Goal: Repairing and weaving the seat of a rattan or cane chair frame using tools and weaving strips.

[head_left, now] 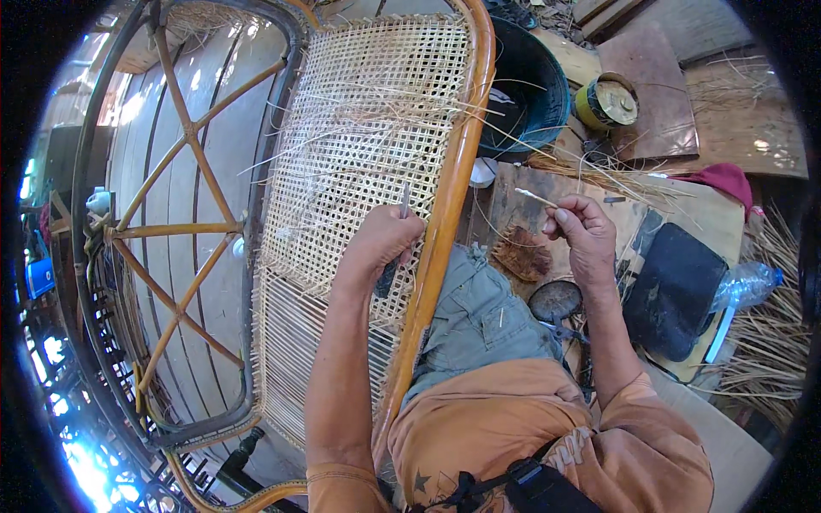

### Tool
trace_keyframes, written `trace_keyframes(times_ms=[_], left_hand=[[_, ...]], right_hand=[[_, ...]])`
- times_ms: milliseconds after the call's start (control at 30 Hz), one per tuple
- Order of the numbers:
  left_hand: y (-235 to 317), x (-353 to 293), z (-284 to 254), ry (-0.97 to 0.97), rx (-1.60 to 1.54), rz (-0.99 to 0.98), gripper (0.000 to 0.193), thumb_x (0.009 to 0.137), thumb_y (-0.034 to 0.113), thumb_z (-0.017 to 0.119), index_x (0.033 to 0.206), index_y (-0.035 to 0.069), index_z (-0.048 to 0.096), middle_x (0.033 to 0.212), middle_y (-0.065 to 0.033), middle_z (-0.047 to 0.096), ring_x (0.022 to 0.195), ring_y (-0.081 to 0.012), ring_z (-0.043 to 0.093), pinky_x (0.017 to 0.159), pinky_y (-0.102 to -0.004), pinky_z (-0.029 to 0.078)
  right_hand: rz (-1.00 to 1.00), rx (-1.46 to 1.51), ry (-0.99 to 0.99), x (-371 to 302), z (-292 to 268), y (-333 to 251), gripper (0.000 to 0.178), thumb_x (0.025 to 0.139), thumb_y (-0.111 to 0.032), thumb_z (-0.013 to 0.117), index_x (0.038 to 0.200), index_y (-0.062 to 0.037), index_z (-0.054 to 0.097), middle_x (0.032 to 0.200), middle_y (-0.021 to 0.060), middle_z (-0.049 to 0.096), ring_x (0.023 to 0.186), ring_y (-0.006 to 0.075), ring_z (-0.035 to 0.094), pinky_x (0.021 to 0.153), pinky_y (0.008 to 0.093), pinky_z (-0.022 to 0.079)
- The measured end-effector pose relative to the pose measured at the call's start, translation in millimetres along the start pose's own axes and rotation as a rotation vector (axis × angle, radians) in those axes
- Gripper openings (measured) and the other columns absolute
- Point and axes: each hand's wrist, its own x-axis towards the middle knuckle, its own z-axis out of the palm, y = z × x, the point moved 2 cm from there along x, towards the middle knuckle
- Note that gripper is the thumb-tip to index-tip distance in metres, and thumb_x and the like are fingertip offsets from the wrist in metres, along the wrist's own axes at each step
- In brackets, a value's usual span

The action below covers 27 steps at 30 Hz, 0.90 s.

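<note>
My left hand (385, 244) is closed around a narrow pointed tool, with a thin metal blade (405, 198) above the fist and a dark handle (386, 279) below; it could be a knife. That fist is over the woven cane panel (342, 162) of a rattan chair frame (457, 171). Open mesh covers the panel's upper part, and plain parallel strands (299, 342) run across the lower part. Loose strands lie across the mesh. Between thumb and fingers, my right hand (586, 239) pinches a short thin stick (534, 197) with a white tip, held to the right of the frame.
Beyond the frame stand a dark teal tub (547, 85) and a yellow-green can (609, 103). At right are a black pad (676, 291), a plastic bottle (746, 286), a dark red cloth (723, 184) and cane bundles (770, 342). Another dark frame (184, 145) with crossed braces stands left.
</note>
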Motion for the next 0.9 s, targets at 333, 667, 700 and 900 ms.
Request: trace_keyframes(times_ms=[333, 667, 700, 900], left_hand=[[3.9, 1.4, 5.1, 0.162, 0.164, 0.034, 0.021, 0.072, 0.017, 0.054, 0.056, 0.004, 0.052, 0.047, -0.0042, 0.049, 0.039, -0.0130, 0.048, 0.040, -0.0282, 0.039], [-9.5, -38.1, -9.4, 0.353, 0.182, 0.053, 0.041, 0.079, 0.038, 0.060, 0.070, -0.002, 0.057, 0.056, -0.0127, 0.055, 0.052, -0.0215, 0.055, 0.056, -0.0372, 0.044], [-17.9, -45.9, -20.3, 0.453, 0.226, 0.078, 0.038, 0.080, 0.037, 0.059, 0.075, -0.001, 0.058, 0.060, -0.0135, 0.056, 0.056, -0.0228, 0.055, 0.059, -0.0382, 0.044], [-58.7, -66.4, -25.8, 0.605, 0.612, 0.274, 0.029, 0.080, 0.032, 0.061, 0.093, 0.006, 0.060, 0.091, -0.0160, 0.060, 0.081, -0.0319, 0.059, 0.070, -0.0404, 0.046]], right_hand=[[-0.039, -0.332, -0.028, 41.3, 6.6, 38.5, 0.015, 0.087, -0.013, 0.058, 0.098, -0.0022, 0.060, 0.080, 0.0025, 0.060, 0.068, 0.0092, 0.058, 0.061, 0.0211, 0.047], [-0.442, -1.039, 0.022, 58.2, 25.0, 36.8, 0.019, 0.084, -0.015, 0.059, 0.098, -0.0028, 0.060, 0.094, 0.0146, 0.062, 0.088, 0.0305, 0.059, 0.077, 0.0357, 0.046], [-0.449, -1.043, 0.006, 54.4, 24.8, 24.9, 0.019, 0.084, -0.015, 0.059, 0.098, -0.0028, 0.060, 0.094, 0.0146, 0.062, 0.088, 0.0305, 0.059, 0.077, 0.0357, 0.046], [-0.646, -0.976, -0.515, 27.8, 93.6, -11.7, 0.016, 0.080, -0.009, 0.061, 0.095, -0.0055, 0.061, 0.088, 0.0121, 0.060, 0.082, 0.0286, 0.058, 0.073, 0.0345, 0.046]])
